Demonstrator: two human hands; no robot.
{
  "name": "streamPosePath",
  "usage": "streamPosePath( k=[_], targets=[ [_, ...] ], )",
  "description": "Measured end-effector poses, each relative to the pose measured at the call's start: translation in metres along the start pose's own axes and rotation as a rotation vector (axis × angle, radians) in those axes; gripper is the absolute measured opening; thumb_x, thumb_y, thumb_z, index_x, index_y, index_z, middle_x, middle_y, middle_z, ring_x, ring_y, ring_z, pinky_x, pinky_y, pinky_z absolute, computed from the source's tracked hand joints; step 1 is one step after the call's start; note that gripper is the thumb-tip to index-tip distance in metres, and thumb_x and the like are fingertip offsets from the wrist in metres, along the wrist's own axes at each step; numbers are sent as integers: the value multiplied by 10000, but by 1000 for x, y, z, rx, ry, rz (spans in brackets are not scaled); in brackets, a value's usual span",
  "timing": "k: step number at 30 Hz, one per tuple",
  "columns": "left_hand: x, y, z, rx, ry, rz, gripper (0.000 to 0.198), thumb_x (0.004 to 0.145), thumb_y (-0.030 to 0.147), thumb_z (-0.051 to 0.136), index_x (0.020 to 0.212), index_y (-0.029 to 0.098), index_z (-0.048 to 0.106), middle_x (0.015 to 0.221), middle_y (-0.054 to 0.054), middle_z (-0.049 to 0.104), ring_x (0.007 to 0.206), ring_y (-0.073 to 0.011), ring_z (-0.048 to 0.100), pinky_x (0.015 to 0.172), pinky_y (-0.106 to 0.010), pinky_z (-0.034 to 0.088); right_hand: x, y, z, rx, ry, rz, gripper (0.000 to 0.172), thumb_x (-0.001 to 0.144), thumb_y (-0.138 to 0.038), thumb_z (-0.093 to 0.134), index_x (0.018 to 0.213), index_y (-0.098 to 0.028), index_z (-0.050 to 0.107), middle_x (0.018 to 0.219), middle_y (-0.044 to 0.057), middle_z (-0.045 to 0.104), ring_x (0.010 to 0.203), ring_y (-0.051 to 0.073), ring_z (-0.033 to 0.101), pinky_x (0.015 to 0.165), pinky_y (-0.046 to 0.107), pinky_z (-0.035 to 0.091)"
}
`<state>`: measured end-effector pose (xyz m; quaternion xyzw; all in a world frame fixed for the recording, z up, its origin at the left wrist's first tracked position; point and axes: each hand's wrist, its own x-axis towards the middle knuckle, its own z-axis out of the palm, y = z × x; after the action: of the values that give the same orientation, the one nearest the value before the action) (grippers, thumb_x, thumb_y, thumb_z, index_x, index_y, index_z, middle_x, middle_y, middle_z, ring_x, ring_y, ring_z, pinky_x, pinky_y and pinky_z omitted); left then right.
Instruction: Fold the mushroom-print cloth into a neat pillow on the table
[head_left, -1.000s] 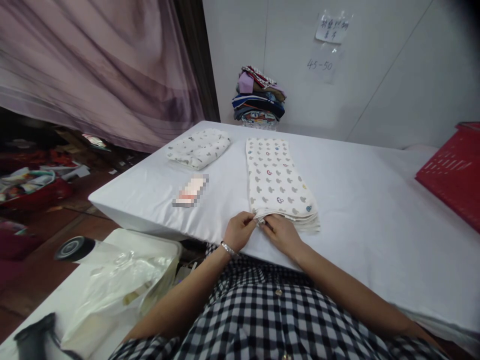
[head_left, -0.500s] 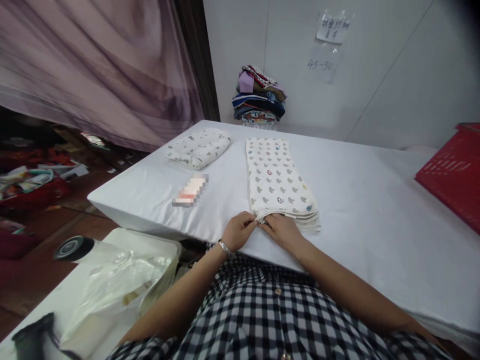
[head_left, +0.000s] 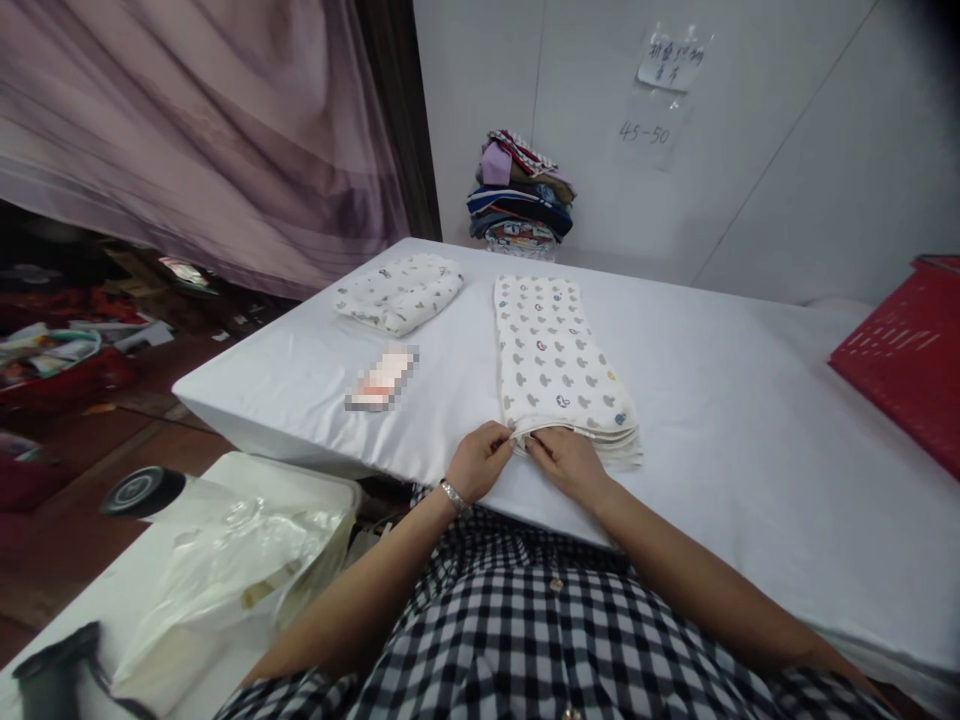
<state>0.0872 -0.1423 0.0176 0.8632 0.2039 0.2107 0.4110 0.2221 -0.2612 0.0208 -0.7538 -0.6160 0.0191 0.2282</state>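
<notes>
A long folded white cloth with small grey and coloured prints [head_left: 553, 358] lies lengthwise on the white-covered table [head_left: 735, 420]. Both hands meet at its near left corner. My left hand [head_left: 477, 460], with a bracelet at the wrist, pinches the corner's edge. My right hand [head_left: 564, 458] has its fingers closed on the layered edge right beside it. A second, smaller folded cloth of the same print [head_left: 399, 293] lies at the far left of the table.
A stack of folded coloured clothes [head_left: 521, 200] stands at the back against the wall. A red basket [head_left: 911, 350] sits at the right edge. A small blurred object [head_left: 381, 378] lies left of the long cloth. A white bin with clear plastic [head_left: 247, 560] stands lower left.
Both hands stay pinched at the cloth's near corner; only the view has shifted slightly.
</notes>
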Motion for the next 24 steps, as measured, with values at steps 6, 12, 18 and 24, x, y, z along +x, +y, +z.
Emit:
streamPosePath(
  k=[6,12,18,24],
  targets=[
    [-1,-1,2,-15,10,-22,152,822,263,472,779,199,603,762,1,586,729,-128,531,696,-266,419,-1,10,1,117,-13,-46,225,913,-222,405,799,-194,597,770,30,643,740,152,566,673,241,377],
    [-1,-1,3,-18,30,-10,148,821,256,472,772,201,600,748,6,582,718,-126,530,692,-264,418,1,9,0,75,-43,14,191,893,-202,440,801,-191,606,804,29,660,765,153,572,686,238,367],
    [-1,2,1,1,19,11,141,815,222,466,735,199,581,723,12,563,699,-121,515,673,-260,409,6,-10,5,-148,-66,163,199,902,-283,437,921,-187,611,919,67,667,795,184,592,635,264,352],
    [-2,0,4,-20,33,3,127,811,218,480,752,196,591,729,10,566,702,-121,516,677,-259,407,6,-13,3,-31,-82,120,169,891,-228,451,873,-186,614,878,52,663,815,166,579,706,252,362]
  ],
)
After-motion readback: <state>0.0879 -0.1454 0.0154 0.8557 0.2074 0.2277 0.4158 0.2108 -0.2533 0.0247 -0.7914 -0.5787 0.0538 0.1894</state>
